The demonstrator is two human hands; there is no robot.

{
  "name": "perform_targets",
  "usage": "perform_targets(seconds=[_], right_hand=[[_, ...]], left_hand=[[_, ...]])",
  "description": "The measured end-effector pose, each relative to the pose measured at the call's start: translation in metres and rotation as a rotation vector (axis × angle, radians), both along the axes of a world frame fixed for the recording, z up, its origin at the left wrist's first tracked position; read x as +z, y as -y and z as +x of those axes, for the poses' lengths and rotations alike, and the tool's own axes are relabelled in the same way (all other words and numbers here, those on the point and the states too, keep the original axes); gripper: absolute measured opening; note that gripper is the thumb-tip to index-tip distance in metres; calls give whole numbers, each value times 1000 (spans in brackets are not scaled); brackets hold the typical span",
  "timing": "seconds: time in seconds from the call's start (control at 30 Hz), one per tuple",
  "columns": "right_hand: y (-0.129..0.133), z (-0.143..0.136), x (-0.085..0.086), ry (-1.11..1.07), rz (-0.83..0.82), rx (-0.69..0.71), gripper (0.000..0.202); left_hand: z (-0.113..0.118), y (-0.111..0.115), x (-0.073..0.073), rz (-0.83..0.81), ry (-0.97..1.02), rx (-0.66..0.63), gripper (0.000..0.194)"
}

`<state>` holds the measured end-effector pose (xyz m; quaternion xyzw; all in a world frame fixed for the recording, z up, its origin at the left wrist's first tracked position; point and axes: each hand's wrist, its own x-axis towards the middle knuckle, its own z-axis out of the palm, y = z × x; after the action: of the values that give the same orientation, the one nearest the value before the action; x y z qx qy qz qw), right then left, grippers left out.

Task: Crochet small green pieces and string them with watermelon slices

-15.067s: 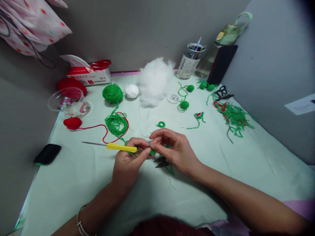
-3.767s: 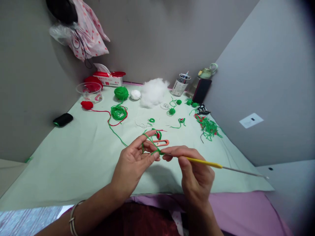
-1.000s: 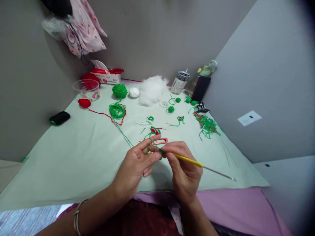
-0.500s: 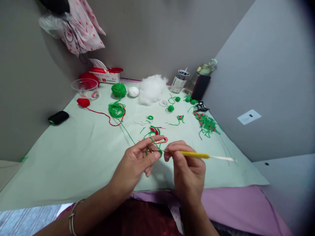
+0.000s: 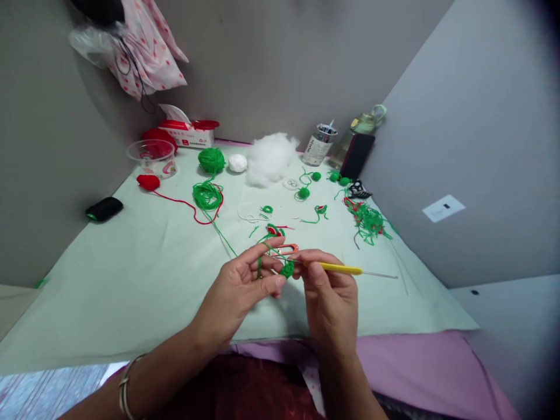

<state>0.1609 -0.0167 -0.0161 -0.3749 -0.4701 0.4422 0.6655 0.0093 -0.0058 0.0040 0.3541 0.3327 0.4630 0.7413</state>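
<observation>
My left hand (image 5: 238, 286) pinches a small green crochet piece (image 5: 287, 269) between thumb and fingers, with green yarn running over the raised index finger. My right hand (image 5: 328, 291) grips a crochet hook with a yellow handle (image 5: 341, 268); its thin metal shaft points left and meets the green piece. From the left hand the yarn trails back to a loose green coil (image 5: 207, 196). Just behind the fingers lie an orange stitch marker (image 5: 291, 249) and red and green crocheted pieces (image 5: 275, 231), partly hidden.
At the back stand a green yarn ball (image 5: 211, 160), white stuffing (image 5: 271, 158), a tissue box (image 5: 192, 137), a clear tub (image 5: 153, 160), a pen holder (image 5: 319, 146) and a bottle with a phone (image 5: 357, 156). Tangled scraps (image 5: 370, 223) lie right, a black spool (image 5: 104, 209) left.
My right hand has shifted slightly left with the hook, which lies at a changed angle. The green piece has turned and shows more. My left index finger has moved a little left and back.
</observation>
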Motion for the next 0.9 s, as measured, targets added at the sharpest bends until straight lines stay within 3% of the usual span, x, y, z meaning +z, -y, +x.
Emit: perform_targets(seconds=[0.2, 0.33, 0.47, 0.53, 0.67, 0.8, 0.9], right_hand=[[1, -2, 2, 125, 58, -46, 18], [2, -3, 4, 241, 129, -103, 22], [5, -7, -1, 610, 350, -265, 34], [7, -10, -4, 719, 451, -361, 43], [6, -11, -2, 475, 324, -264, 35], [0, -4, 4, 112, 113, -78, 19], [-3, 0, 7, -45, 16, 23, 15]], left_hand=[[2, 1, 10, -72, 92, -10, 43], [5, 1, 5, -60, 61, 67, 48], [8, 3, -2, 34, -18, 191, 53], [9, 4, -1, 10, -13, 169, 56], [8, 3, 4, -125, 75, 15, 52], [4, 1, 8, -108, 69, 8, 50], [1, 0, 9, -78, 12, 19, 50]])
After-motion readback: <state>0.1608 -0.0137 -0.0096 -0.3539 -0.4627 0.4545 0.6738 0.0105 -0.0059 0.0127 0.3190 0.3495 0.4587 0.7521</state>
